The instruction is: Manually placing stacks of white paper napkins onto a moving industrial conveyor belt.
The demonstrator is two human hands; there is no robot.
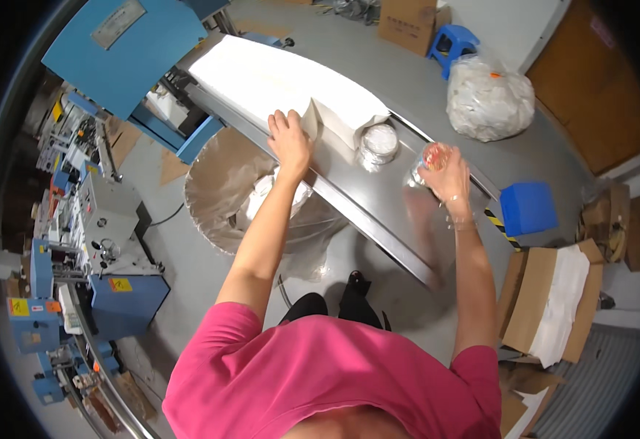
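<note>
A long metal trough (342, 192) runs diagonally in front of me, its far part covered by a bright white sheet (283, 77). My left hand (289, 143) rests at the trough's near edge beside the sheet's folded corner, its fingers stretched out and holding nothing. My right hand (448, 175) is closed around a clear plastic cup (435, 155) with red markings, over the trough's right end. Between my hands, a clear round cup or stack of cups (378, 143) touches the sheet's end. The right palm's inner side is hidden.
Below the trough stands a bin lined with clear plastic (210, 183), white material inside. A blue machine (122, 58) is at the upper left. To the right are a blue bin (528, 208), an open carton (536, 300), a stuffed plastic bag (489, 99) and a blue stool (453, 44).
</note>
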